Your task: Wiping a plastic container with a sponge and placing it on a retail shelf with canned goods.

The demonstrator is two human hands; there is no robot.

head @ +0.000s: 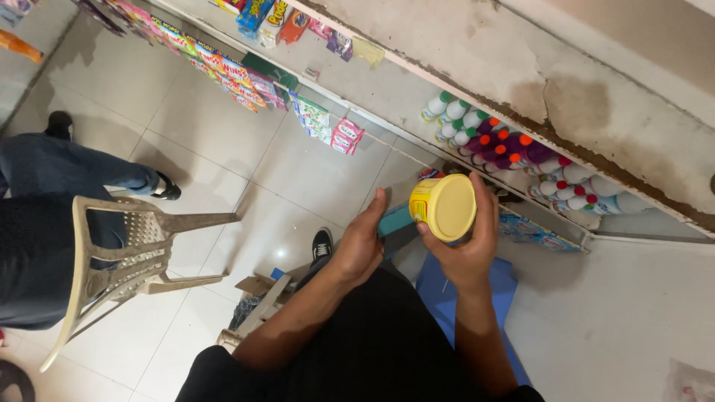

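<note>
Between my hands, yellow jar (444, 207) gripped by right hand (465, 249), lid toward me; left hand (363, 246) beside it holds teal block (395, 220).

Head view (close) straight down, floor (223, 141) below

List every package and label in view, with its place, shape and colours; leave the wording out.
Round yellow plastic tub with yellow lid: held in the right hand, label on its side.
Teal rectangular block: at the left hand, partly hidden.
White bottles with green caps: lying on the shelf.
Purple and white bottles with orange-red caps: beside them.
Colourful sachet strips: hanging along the shelf edge.
</note>
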